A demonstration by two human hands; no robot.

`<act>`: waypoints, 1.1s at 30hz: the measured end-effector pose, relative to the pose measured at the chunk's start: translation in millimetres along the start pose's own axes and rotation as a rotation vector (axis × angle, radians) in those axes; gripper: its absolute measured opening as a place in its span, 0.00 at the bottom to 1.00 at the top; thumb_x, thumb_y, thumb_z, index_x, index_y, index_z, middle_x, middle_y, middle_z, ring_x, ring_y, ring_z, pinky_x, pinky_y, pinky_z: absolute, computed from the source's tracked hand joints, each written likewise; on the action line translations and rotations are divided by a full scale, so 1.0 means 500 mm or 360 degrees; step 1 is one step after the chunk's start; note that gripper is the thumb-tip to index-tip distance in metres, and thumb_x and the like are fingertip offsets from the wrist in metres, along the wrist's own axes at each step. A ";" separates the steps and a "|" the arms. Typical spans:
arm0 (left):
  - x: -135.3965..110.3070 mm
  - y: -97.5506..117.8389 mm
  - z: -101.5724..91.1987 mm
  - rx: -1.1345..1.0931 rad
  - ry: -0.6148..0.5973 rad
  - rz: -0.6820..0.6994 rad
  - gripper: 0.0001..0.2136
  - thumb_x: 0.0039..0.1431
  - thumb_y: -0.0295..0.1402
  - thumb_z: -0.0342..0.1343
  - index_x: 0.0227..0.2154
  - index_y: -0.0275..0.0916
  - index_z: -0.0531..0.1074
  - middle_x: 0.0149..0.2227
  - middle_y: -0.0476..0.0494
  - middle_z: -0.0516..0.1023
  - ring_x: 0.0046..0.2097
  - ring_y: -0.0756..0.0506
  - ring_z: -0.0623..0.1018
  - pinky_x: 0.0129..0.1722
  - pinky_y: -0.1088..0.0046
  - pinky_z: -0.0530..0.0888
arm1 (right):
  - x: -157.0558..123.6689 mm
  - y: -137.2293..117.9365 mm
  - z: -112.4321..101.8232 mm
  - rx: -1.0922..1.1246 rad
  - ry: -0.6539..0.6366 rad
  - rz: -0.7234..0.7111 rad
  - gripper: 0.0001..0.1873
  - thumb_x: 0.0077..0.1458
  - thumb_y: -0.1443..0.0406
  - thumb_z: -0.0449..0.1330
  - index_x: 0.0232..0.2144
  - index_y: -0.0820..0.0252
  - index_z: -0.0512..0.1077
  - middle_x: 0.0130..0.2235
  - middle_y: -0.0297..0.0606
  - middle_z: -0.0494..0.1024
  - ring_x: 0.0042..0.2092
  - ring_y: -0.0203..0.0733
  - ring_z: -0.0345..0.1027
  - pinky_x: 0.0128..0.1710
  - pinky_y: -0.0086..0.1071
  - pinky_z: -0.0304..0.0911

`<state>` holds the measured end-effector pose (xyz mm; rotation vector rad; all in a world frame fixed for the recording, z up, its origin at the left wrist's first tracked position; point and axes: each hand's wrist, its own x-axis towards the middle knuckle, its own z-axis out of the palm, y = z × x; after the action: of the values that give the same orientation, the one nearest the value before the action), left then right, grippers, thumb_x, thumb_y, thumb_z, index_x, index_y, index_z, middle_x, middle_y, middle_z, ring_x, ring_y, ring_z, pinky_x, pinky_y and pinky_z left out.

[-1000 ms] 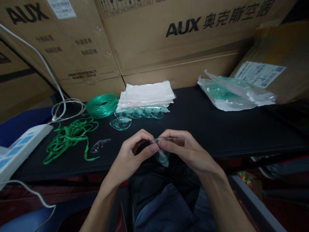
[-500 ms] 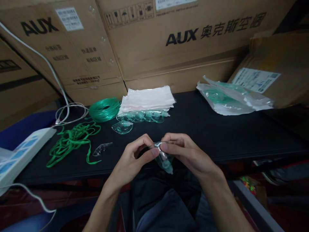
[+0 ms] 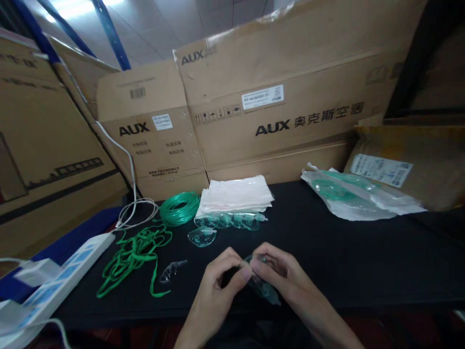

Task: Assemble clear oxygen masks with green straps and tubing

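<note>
Both my hands meet over the front edge of the black table (image 3: 345, 261). My left hand (image 3: 218, 283) and my right hand (image 3: 286, 278) pinch a small clear plastic mask with a teal connector (image 3: 263, 287) between their fingertips; the connector points down and right. A row of similar clear masks (image 3: 228, 221) lies in front of a stack of white plastic bags (image 3: 238, 194). One loose mask (image 3: 202, 236) lies apart, and a small clear piece (image 3: 172, 270) rests left of my hands.
A coil of green tubing (image 3: 179, 208) and a tangle of green straps (image 3: 132, 254) lie at the left. A white power strip (image 3: 54, 286) with white cable is further left. Filled plastic bags (image 3: 348, 196) sit at the right. Large cardboard boxes (image 3: 276, 97) stand behind.
The camera has tilted up, so the boxes and ceiling show more and my hands sit lower in view. My hands keep their pinch on the mask; its connector has swung rightward.
</note>
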<state>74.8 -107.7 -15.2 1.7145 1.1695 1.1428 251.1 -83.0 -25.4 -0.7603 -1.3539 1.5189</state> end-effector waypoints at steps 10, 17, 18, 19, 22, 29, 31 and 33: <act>0.003 -0.003 0.009 -0.0055 0.0271 0.0031 0.19 0.69 0.46 0.51 0.35 0.40 0.82 0.39 0.41 0.80 0.42 0.43 0.78 0.44 0.70 0.74 | -0.002 0.032 0.009 -0.0720 0.0365 -0.0670 0.11 0.61 0.59 0.63 0.45 0.51 0.80 0.50 0.43 0.81 0.53 0.50 0.76 0.56 0.38 0.70; -0.002 -0.022 0.011 -0.0179 0.0621 0.0041 0.12 0.59 0.41 0.65 0.42 0.42 0.77 0.44 0.42 0.80 0.46 0.42 0.80 0.48 0.69 0.77 | -0.012 -0.002 0.001 -0.0343 0.0053 -0.0253 0.16 0.63 0.52 0.61 0.45 0.54 0.79 0.49 0.43 0.83 0.53 0.50 0.78 0.53 0.35 0.73; -0.001 -0.023 0.012 -0.0147 0.0575 0.0088 0.12 0.57 0.39 0.67 0.41 0.42 0.77 0.44 0.41 0.80 0.47 0.42 0.80 0.49 0.68 0.77 | -0.012 -0.001 0.002 -0.0322 0.0012 -0.0234 0.16 0.63 0.53 0.61 0.45 0.55 0.78 0.49 0.43 0.83 0.52 0.49 0.78 0.53 0.35 0.73; 0.000 -0.023 0.014 -0.0103 0.0512 0.0145 0.10 0.57 0.38 0.67 0.40 0.41 0.78 0.44 0.41 0.80 0.48 0.42 0.80 0.49 0.68 0.77 | -0.012 0.002 0.002 -0.0314 -0.0009 -0.0219 0.15 0.63 0.53 0.61 0.45 0.55 0.77 0.48 0.43 0.82 0.52 0.49 0.78 0.52 0.35 0.73; -0.001 -0.026 0.018 0.0000 0.0473 0.0311 0.04 0.61 0.34 0.64 0.34 0.40 0.79 0.39 0.42 0.81 0.44 0.43 0.81 0.45 0.70 0.77 | -0.009 0.025 0.003 -0.0378 0.0069 -0.0247 0.15 0.64 0.54 0.59 0.46 0.56 0.74 0.46 0.44 0.82 0.48 0.47 0.79 0.49 0.35 0.74; -0.006 -0.037 0.026 0.0459 0.0694 0.0452 0.03 0.62 0.28 0.60 0.36 0.41 0.78 0.33 0.49 0.79 0.35 0.48 0.79 0.36 0.76 0.76 | -0.011 0.049 0.003 -0.0946 0.0241 -0.0765 0.15 0.58 0.60 0.67 0.47 0.52 0.76 0.54 0.43 0.78 0.56 0.47 0.74 0.57 0.34 0.69; -0.007 -0.036 0.027 0.0568 0.0703 0.0489 0.04 0.63 0.27 0.59 0.37 0.41 0.78 0.32 0.49 0.78 0.34 0.49 0.78 0.34 0.77 0.75 | -0.013 0.043 0.006 -0.1025 0.0226 -0.0834 0.16 0.56 0.62 0.69 0.47 0.51 0.77 0.53 0.41 0.79 0.54 0.45 0.76 0.55 0.31 0.71; -0.007 -0.034 0.029 0.0630 0.0718 0.0552 0.05 0.63 0.26 0.59 0.38 0.42 0.78 0.32 0.50 0.77 0.33 0.49 0.78 0.34 0.77 0.76 | -0.013 0.041 0.009 -0.1027 0.0271 -0.0910 0.12 0.60 0.65 0.65 0.46 0.51 0.78 0.51 0.40 0.81 0.53 0.42 0.77 0.53 0.28 0.71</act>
<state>83.2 -107.4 -36.3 2.0820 1.4829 1.6589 244.9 -90.1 -45.1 -0.7704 -1.7572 0.5539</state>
